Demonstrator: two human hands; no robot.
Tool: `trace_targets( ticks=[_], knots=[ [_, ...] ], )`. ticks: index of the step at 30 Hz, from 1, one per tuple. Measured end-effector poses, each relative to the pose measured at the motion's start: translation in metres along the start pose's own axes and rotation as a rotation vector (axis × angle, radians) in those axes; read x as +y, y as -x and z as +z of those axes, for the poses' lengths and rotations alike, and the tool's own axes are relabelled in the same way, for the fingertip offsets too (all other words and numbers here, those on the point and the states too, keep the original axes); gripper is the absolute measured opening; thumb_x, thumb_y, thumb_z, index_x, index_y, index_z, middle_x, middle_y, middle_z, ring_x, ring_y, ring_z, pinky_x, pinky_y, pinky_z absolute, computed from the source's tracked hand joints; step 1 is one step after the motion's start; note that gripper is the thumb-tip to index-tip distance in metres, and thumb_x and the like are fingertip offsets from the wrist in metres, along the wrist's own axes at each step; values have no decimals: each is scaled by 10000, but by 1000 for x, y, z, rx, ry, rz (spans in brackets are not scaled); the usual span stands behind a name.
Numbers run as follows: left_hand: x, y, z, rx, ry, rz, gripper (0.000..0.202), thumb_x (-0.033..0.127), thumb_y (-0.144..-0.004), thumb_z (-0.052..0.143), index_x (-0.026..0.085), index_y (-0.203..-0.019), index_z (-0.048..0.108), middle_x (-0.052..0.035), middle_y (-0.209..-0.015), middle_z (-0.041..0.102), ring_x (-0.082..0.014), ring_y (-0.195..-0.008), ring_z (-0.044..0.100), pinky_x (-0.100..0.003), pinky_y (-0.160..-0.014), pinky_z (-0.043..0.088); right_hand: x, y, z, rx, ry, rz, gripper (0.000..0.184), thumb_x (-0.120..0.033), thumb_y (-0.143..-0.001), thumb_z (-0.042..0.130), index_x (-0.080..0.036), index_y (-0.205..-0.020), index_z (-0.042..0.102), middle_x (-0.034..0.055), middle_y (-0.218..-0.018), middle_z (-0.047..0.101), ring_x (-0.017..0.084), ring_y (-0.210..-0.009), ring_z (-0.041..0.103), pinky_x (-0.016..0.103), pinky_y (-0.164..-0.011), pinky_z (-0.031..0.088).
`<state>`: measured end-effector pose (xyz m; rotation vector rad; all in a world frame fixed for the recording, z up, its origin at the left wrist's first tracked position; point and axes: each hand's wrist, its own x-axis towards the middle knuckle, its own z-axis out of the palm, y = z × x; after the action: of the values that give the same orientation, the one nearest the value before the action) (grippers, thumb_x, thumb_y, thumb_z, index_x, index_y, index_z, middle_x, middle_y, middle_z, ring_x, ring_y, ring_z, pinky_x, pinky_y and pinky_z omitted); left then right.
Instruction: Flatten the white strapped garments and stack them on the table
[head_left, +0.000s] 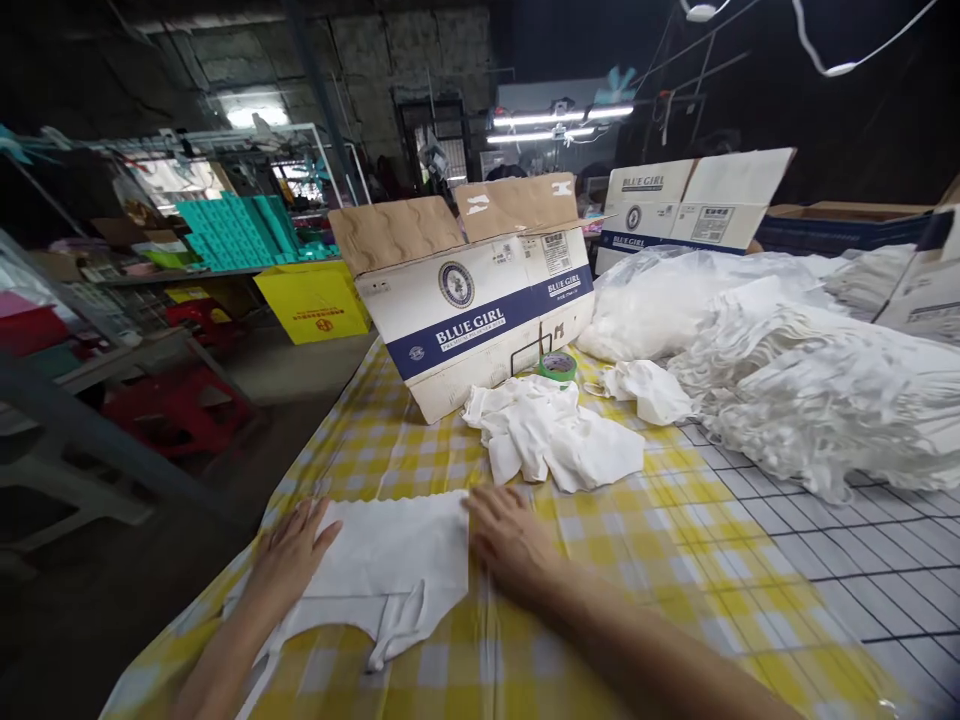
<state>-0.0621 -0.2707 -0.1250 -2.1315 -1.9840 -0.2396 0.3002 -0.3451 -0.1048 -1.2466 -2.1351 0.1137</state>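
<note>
White clothes (pixel 555 430), tape (pixel 562 375) and a box (pixel 480 335) sit beyond the white garment (pixel 397 545), which lies flat between both hands. The left hand (pixel 289 550) presses it, fingers spread; the right hand (pixel 510 530) (slightly blurred) is loosely open at its edge. A checked yellow tablecloth (pixel 637 540) lies in a dim workshop. The box reads "BLUE GIRL".

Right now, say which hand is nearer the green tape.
Right. The right hand is in front of the green tape; the left hand is farther from it, to the left.
</note>
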Motion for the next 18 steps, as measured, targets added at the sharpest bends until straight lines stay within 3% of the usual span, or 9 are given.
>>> trace_targets(
  ticks=[3, 6, 9, 11, 14, 18],
  knots=[
    [31, 21, -14, -41, -37, 43, 544, 410, -869, 336, 133, -1335, 378, -147, -1414, 344, -298, -1313, 269, -497, -1044, 198, 45, 16, -27, 167, 135, 92, 404, -162, -803, 420, -215, -1201, 466, 99, -1216, 537, 249, -1135, 464, 424, -942, 336],
    [78, 48, -30, -77, 46, 73, 527, 413, -890, 319, 216, -1378, 298, -97, -1454, 281, -275, -1344, 200, -510, -1061, 140, 108, 25, -56, 223, 322, 241, 394, -161, -798, 412, -166, -1189, 460, 131, -1213, 524, 277, -1127, 463, 430, -923, 337],
    [126, 71, -39, -129, 148, 104, 548, 452, -893, 302, 275, -1404, 209, -63, -1494, 161, -268, -1362, 131, -542, -1062, 99, 169, 24, -80, 172, 473, 399, 501, -155, -758, 414, -146, -1259, 394, 155, -1233, 509, 298, -1120, 473, 447, -894, 338],
    [150, 82, -42, -185, 211, 99, 555, 481, -890, 290, 299, -1405, 192, -55, -1499, 134, -270, -1366, 109, -568, -1055, 83, 199, 22, -88, -9, 436, 422, 509, -166, -733, 428, -167, -1242, 419, 127, -1101, 598, 285, -1022, 542, 450, -854, 354],
    [170, 88, -44, -272, 273, 82, 563, 515, -877, 291, 318, -1398, 208, -53, -1498, 138, -278, -1367, 103, -594, -1042, 83, 221, 23, -93, -183, 354, 431, 325, -272, -740, 471, -207, -1044, 566, 58, -805, 653, 253, -784, 602, 441, -790, 368],
    [175, 82, -44, -328, 264, 62, 554, 500, -869, 317, 300, -1383, 267, -51, -1494, 156, -288, -1364, 112, -599, -1038, 67, 211, 23, -101, -62, 229, 343, 192, -354, -756, 469, -211, -760, 598, 70, -830, 612, 228, -753, 571, 362, -706, 390]
  ],
)
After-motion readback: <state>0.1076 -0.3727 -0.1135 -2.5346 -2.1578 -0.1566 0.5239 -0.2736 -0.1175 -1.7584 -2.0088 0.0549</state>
